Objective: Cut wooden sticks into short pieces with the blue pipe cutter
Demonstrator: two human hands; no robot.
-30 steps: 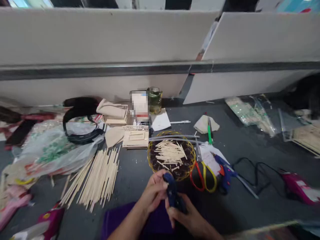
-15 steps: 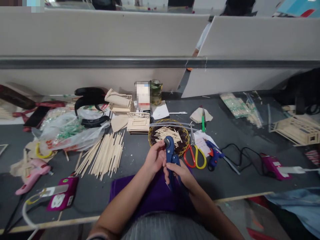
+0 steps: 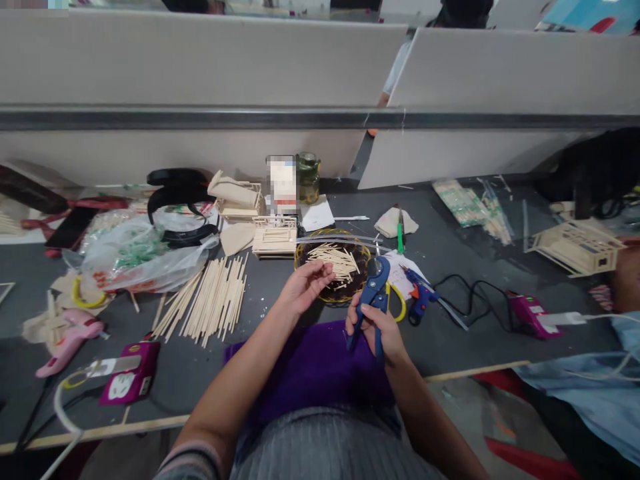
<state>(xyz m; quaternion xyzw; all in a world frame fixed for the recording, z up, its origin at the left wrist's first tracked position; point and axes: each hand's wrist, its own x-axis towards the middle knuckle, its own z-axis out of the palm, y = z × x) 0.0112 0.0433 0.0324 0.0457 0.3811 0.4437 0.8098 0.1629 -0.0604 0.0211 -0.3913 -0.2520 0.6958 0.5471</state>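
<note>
R hand (image 3: 375,327) has its fingers wrapped round the handles of a blue hand cutter (image 3: 374,283), handles spread, head tilted up and away, just right of the wicker basket w/ yellow rim (image 3: 340,301). L hand (image 3: 306,288) is at the basket's near-left edge, fingers half curled, tips by the short wooden sticks (image 3: 345,261); can't tell if it's pinching one.

Tbh, for good cutter handling imo: palm low on the handles for leverage, squeeze slow & even, L fingertips well clear of the blade. Any stick should prob sit square to the blade, else thin wood may splinter. Watch the scissors (image 3: 399,303) & blue glue gun (image 3: 420,300) too, they're right by the cutter. Long sticks (image 3: 215,297) lie left of the L hand, fwiw.
</note>
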